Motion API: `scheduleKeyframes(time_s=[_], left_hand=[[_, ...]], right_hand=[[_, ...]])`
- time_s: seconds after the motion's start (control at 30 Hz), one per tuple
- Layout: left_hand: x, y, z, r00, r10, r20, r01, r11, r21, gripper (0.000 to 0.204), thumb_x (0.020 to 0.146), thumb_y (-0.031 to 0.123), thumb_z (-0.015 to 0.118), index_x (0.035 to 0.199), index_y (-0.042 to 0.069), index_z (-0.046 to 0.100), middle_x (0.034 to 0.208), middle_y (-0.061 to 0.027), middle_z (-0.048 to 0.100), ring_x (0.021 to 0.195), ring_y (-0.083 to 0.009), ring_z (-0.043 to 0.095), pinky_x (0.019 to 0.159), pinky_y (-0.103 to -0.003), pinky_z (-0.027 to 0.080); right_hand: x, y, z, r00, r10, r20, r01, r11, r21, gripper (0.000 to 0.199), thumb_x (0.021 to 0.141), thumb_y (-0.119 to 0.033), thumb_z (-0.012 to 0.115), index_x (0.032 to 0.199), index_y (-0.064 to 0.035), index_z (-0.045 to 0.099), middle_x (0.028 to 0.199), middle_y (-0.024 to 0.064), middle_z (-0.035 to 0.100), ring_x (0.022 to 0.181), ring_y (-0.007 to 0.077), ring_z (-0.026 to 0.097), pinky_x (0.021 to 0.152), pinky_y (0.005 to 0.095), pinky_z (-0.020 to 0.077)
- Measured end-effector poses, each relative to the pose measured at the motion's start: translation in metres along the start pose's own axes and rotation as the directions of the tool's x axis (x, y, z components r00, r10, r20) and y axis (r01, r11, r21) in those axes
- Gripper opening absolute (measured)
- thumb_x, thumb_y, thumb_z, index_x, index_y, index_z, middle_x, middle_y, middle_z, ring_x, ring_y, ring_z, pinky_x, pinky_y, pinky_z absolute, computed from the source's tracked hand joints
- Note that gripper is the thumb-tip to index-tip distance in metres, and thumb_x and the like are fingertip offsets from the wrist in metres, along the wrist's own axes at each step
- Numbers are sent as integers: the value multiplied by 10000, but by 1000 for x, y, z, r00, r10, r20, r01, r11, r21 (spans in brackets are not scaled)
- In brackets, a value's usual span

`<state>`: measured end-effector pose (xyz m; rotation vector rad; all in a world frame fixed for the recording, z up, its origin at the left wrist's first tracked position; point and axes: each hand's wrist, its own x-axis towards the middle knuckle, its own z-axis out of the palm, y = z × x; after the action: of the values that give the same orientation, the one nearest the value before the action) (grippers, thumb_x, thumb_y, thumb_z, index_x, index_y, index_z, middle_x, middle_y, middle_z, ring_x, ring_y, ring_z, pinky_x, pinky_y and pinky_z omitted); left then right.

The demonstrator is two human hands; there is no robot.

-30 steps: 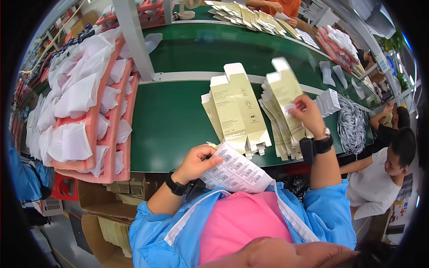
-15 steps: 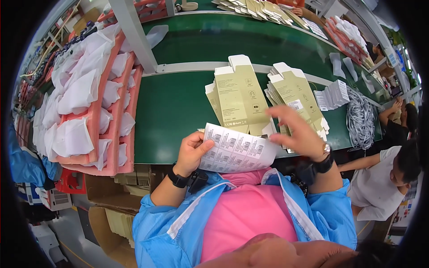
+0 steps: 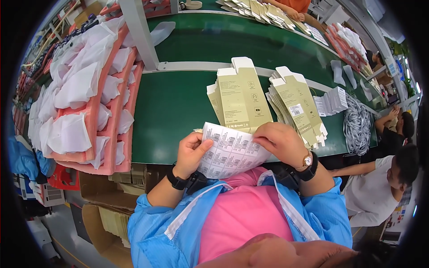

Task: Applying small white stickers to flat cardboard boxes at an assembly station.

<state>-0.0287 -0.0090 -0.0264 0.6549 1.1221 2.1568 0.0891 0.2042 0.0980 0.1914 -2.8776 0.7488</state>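
Observation:
My left hand (image 3: pixel 191 152) grips the left edge of a white sheet of barcode labels (image 3: pixel 227 152) held just above my lap at the table's near edge. My right hand (image 3: pixel 281 142) rests on the sheet's upper right corner, fingertips pinching at it. Just beyond the sheet lie two fanned stacks of flat olive-tan carton blanks, one stack (image 3: pixel 241 96) in the middle and the other stack (image 3: pixel 298 105) to its right, on the green table (image 3: pixel 174 100).
Pink foam trays (image 3: pixel 100 111) with white paper-wrapped pieces fill the left. A grey post (image 3: pixel 139 33) stands at the back. White booklets (image 3: pixel 331 100) and a bundle of grey cables (image 3: pixel 357 126) lie right. Other workers (image 3: pixel 384 178) sit at right; cardboard boxes (image 3: pixel 111 210) stand below.
My right hand came back from the right-hand carton stack, where it had laid down a tan blank, and now meets the label sheet. The sheet has risen slightly toward the table edge.

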Motion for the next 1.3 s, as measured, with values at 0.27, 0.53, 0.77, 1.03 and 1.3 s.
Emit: scheduleKeyframes(time_s=[0.27, 0.53, 0.77, 1.03, 1.3], left_hand=[[2, 1, 2, 998, -59, -16, 58, 998, -9, 95, 869, 66, 585, 902, -22, 578, 919, -85, 635, 835, -111, 594, 748, -238, 479], [6, 3, 11, 958, 133, 253, -234, 876, 423, 110, 814, 113, 642, 812, 13, 595, 938, -121, 633, 913, -210, 595, 787, -318, 452], [7, 8, 8, 945, 42, 325, -205, 848, 489, 108, 810, 101, 648, 831, 4, 606, 980, -154, 625, 1048, -274, 572, 857, -327, 432], [8, 11, 10, 945, -33, 326, -165, 812, 560, 125, 810, 133, 652, 826, 18, 604, 961, -135, 630, 1027, -267, 580, 838, -319, 438], [8, 10, 10, 942, 11, 335, -205, 811, 548, 140, 807, 153, 641, 815, 18, 602, 990, -153, 625, 968, -277, 591, 795, -324, 447]], right_hand=[[-5, 13, -35, 947, -321, 25, 312, 934, 173, 83, 772, -75, 659, 818, -56, 593, 901, 81, 562, 798, 233, 573, 683, 303, 463], [59, 32, -4, 908, 415, -59, -205, 562, 801, 105, 822, -56, 626, 875, -48, 536, 850, 19, 561, 693, 73, 521, 622, 210, 438], [72, 64, 30, 843, 528, 107, -434, 548, 715, 115, 809, -82, 655, 866, -53, 560, 730, -16, 562, 586, 40, 491, 546, 159, 398], [75, 67, 35, 843, 520, 134, -446, 538, 716, 119, 805, -91, 664, 865, -47, 571, 711, -11, 569, 573, 36, 474, 519, 155, 379], [77, 56, 48, 911, 396, -116, -367, 905, 215, 83, 780, -64, 663, 807, -18, 598, 662, 13, 574, 600, 80, 526, 562, 204, 440]])
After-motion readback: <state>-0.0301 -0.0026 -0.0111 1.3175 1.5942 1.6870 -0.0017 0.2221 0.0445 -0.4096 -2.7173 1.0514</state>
